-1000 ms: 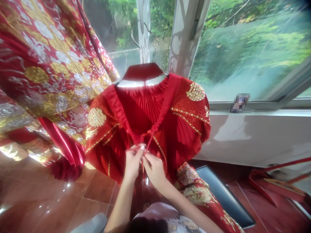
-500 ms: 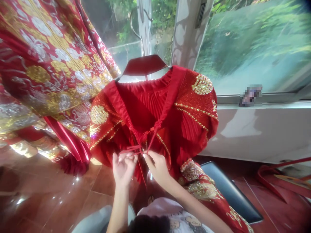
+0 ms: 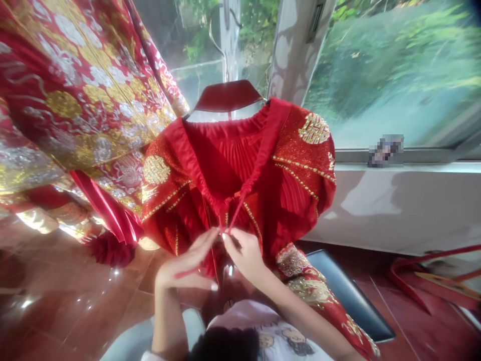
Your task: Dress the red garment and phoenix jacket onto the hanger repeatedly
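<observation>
A red garment [image 3: 300,155] with a gathered drawstring band, gold round emblems and beaded trim hangs from a dark red hanger [image 3: 227,95]. Two ends of its red drawstring [image 3: 236,210] come down to my hands in front of the opening. My right hand [image 3: 246,253] pinches the drawstring between thumb and forefinger. Beside it, my left hand [image 3: 190,260] has its fingers stretched out, tips touching the cord, with the thumb spread well apart. A loose length of cord lies across the left palm.
A red gown with gold and silver embroidery [image 3: 75,95] hangs at the left. Windows [image 3: 394,80] fill the back, with a small blurred-out object [image 3: 386,150] on the sill. Lower right, a dark seat [image 3: 349,291] stands beside an embroidered red fabric piece [image 3: 319,296].
My left hand has turned and spread: its bent fingers have straightened and its thumb has swung down. The cord loop at the left hand now lies over the palm. My right hand keeps its pinch.
</observation>
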`<act>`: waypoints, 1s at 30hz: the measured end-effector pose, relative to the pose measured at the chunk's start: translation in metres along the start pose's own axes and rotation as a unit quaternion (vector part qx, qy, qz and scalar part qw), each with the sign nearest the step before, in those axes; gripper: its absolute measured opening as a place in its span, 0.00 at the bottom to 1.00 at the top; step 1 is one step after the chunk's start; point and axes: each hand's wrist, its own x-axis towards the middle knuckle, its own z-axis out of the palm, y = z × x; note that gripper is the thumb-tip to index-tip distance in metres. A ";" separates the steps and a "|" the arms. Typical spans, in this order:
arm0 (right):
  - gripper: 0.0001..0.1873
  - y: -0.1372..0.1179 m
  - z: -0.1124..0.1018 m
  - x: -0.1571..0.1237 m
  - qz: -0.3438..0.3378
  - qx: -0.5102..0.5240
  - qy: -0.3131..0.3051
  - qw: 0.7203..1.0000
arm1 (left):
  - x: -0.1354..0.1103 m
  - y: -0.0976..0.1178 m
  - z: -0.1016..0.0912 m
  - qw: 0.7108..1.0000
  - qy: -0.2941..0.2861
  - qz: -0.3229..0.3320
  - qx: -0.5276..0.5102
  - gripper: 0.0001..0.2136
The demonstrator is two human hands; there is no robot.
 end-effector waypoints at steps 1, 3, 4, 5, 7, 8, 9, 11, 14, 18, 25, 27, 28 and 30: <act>0.12 -0.001 -0.003 0.001 -0.007 -0.007 -0.003 1.000 | 0.004 0.006 0.000 0.998 -0.057 0.018 -0.007 0.46; 0.12 -0.001 -0.009 0.004 -0.020 -0.018 -0.014 1.000 | 0.010 0.014 -0.003 0.998 -0.058 0.020 -0.008 0.41; 0.13 -0.002 -0.012 0.005 -0.023 -0.021 -0.019 0.999 | 0.012 0.016 -0.005 1.000 -0.025 0.010 -0.003 0.40; 0.13 -0.002 -0.015 0.006 -0.024 -0.021 -0.021 0.999 | 0.015 0.019 -0.006 1.000 0.004 0.002 -0.001 0.39; 0.14 -0.002 -0.018 0.007 -0.022 -0.019 -0.028 0.999 | 0.022 0.023 -0.004 0.999 0.040 0.020 -0.028 0.36; 0.14 -0.003 -0.019 0.008 -0.023 -0.017 -0.033 0.999 | 0.028 0.025 0.000 0.996 0.052 0.039 -0.060 0.33; 0.14 -0.003 -0.021 0.009 -0.026 -0.017 -0.039 0.999 | 0.034 0.027 0.005 0.991 0.065 0.056 -0.100 0.28; 0.14 -0.004 -0.026 0.014 -0.036 -0.032 -0.054 0.997 | 0.048 0.033 0.019 0.977 0.105 0.072 -0.174 0.18; 0.13 -0.008 -0.045 0.028 -0.070 -0.073 -0.091 0.991 | 0.059 0.040 0.026 0.964 0.176 0.063 -0.191 0.13; 0.11 -0.026 -0.090 0.056 -0.122 -0.138 -0.077 0.980 | 0.045 0.050 -0.003 0.929 0.354 0.080 -0.080 0.07; 0.07 -0.028 -0.171 0.104 -0.118 -0.162 0.008 0.980 | 0.012 0.048 -0.090 0.773 0.606 0.168 0.083 0.04; 0.08 -0.009 -0.180 0.115 -0.096 -0.158 0.060 0.981 | 0.015 0.035 -0.115 0.719 0.667 0.166 0.107 0.04; 0.08 0.000 -0.181 0.119 -0.093 -0.167 0.077 0.978 | 0.019 0.028 -0.124 0.697 0.688 0.157 0.122 0.03; 0.08 0.015 -0.177 0.124 -0.099 -0.212 0.085 0.968 | 0.028 0.019 -0.132 0.675 0.711 0.122 0.153 0.02</act>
